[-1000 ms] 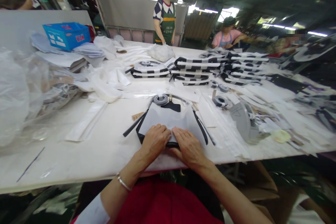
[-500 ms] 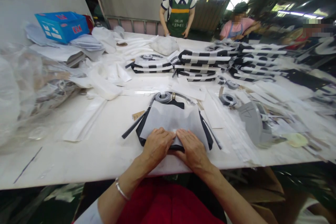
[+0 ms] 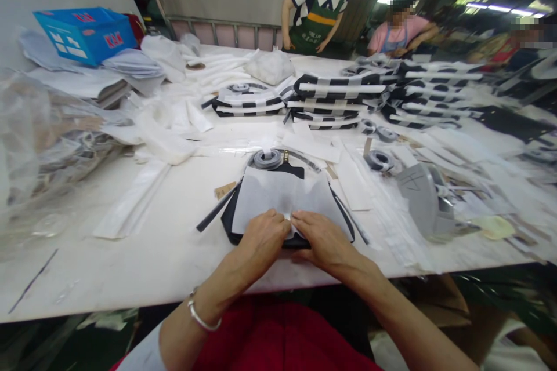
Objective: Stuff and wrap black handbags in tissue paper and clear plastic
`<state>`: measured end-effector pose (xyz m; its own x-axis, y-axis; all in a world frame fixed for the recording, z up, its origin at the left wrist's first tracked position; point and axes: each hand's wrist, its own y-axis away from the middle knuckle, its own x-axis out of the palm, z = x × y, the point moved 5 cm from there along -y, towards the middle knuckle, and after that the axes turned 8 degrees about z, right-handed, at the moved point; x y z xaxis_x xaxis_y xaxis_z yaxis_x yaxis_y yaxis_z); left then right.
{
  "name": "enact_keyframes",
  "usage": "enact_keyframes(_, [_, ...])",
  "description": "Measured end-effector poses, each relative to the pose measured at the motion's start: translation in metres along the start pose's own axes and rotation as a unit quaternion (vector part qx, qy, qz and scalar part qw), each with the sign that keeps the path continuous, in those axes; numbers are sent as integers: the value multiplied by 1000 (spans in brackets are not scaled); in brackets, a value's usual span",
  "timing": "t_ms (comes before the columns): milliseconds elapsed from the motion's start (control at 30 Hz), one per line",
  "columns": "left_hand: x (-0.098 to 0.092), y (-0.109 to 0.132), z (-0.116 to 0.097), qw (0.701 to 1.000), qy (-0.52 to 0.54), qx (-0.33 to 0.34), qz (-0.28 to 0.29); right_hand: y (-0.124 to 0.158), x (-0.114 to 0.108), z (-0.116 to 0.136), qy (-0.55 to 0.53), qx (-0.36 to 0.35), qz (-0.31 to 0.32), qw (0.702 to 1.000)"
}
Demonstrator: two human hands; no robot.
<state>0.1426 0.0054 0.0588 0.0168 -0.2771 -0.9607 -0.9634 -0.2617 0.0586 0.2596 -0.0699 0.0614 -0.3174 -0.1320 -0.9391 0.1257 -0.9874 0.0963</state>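
Note:
A black bag lies flat on the white table near its front edge, with a light grey sheet over it. My left hand and my right hand meet at the sheet's near middle, fingers bent and closed on the sheet and the bag's near edge. The right thumb is below that edge; the left thumb is hidden. Beyond the sheet lie a coiled grey strap and a black tab with a gold-coloured fitting. Dark strips stick out at both sides.
Stacked black-and-white bags stand at the back. A blue box and plastic bags are at left. A grey tape dispenser and loose strips lie at right. A person in a green apron stands across the table.
The fingers have shifted slightly along the sheet's near edge, and a crease shows in its middle. The person in the green apron leans to the right. The view has shifted a little.

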Motion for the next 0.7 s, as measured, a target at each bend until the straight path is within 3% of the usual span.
enact_keyframes(167, [11, 12, 8, 986, 70, 5, -155, -1, -3, -1, 9, -2, 8, 1000])
enact_keyframes(267, [14, 14, 13, 975, 105, -10, -194, 0, -10, -5, -37, 17, 4, 999])
enact_keyframes(433, [17, 8, 13, 981, 63, -52, -176, -9, -16, -13, -144, 53, -40, 987])
enact_keyframes(700, [6, 3, -13, 992, -92, -61, -53, -15, -1, -5, -30, 81, -64, 994])
